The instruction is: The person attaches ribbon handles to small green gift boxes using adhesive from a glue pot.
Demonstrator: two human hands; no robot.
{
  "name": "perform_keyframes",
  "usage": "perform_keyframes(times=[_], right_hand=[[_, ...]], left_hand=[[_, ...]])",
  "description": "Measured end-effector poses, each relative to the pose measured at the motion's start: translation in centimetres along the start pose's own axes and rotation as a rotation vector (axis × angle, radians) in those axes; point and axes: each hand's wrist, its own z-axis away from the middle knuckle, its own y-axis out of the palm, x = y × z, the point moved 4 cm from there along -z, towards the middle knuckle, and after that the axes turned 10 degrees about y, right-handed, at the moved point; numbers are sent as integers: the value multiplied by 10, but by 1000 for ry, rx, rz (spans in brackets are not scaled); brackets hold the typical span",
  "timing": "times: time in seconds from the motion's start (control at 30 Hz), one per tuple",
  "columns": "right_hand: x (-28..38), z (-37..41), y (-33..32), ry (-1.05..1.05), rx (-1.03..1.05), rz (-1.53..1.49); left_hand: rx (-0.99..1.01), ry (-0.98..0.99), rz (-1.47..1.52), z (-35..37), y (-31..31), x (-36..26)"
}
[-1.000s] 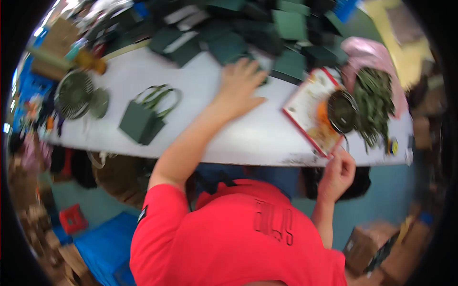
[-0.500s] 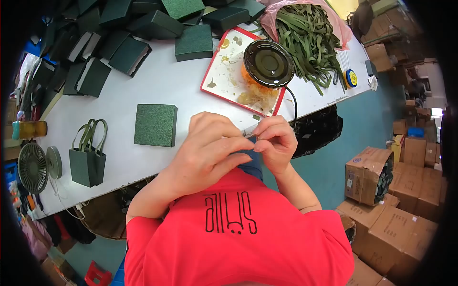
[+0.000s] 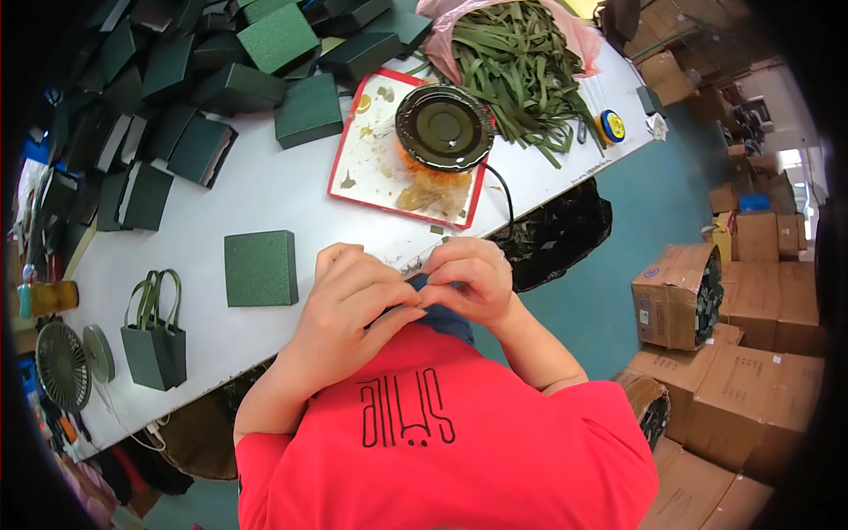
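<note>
My left hand (image 3: 353,309) and my right hand (image 3: 468,278) meet fingertip to fingertip just in front of the white table's near edge (image 3: 265,340), above my red shirt. Both pinch a small pale strip that the fingers hide almost entirely. The nearest thing on the table is a flat dark green box (image 3: 261,268), to the left of my left hand. Beyond my hands lies a red-rimmed tray (image 3: 367,168) with a round black lid (image 3: 444,128) over orange scraps.
A green gift bag (image 3: 155,340) stands at the left, with a small fan (image 3: 62,367) beyond it. Several green boxes (image 3: 177,88) pile up at the far left. Green ribbons (image 3: 521,62) and a tape roll (image 3: 611,125) lie at the right. Cardboard boxes (image 3: 751,309) crowd the floor.
A second ago my left hand lay flat on the table among the boxes. It has come back to meet my right hand, and both have closed tighter on the strip.
</note>
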Motion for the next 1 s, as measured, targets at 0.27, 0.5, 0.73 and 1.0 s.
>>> perform_keyframes(times=[0.27,0.5,0.73,1.0], right_hand=[[-2,3,4,21,71,17],[2,2,6,-2,190,14],[-31,12,-30,416,142,-273],[-118,-76,-110,451,-346,424]], left_hand=[[58,-44,21,6,-1,3],[270,-133,300,10,3,9],[286,-349,626,35,11,21],[6,-219,5,46,-13,19]])
